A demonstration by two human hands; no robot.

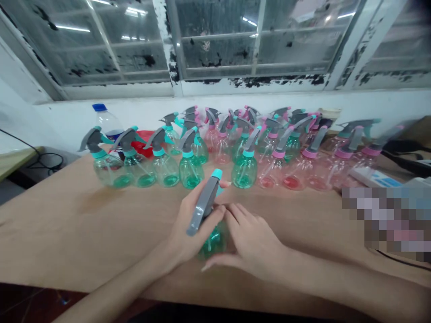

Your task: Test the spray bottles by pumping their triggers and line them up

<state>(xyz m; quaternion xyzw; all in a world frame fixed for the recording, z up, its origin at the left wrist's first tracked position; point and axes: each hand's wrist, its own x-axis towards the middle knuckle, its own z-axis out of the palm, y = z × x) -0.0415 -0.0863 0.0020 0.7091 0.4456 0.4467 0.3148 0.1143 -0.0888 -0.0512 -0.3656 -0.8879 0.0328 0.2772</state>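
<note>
Near the front of the table, a green spray bottle stands between my hands, its grey trigger head with a turquoise nozzle pointing away from me. My left hand is closed around the neck and trigger head. Around the right side of the bottle's body curls my right hand, fingers at the front and thumb near the base. The bottle's neck is mostly hidden by my fingers. Just beyond my hands stand a green spray bottle and another green one.
Several green bottles stand at left and several pink bottles at right, with more rows behind. A blue-capped clear bottle and a red item are at back left. A white-and-blue box lies at right on the brown table.
</note>
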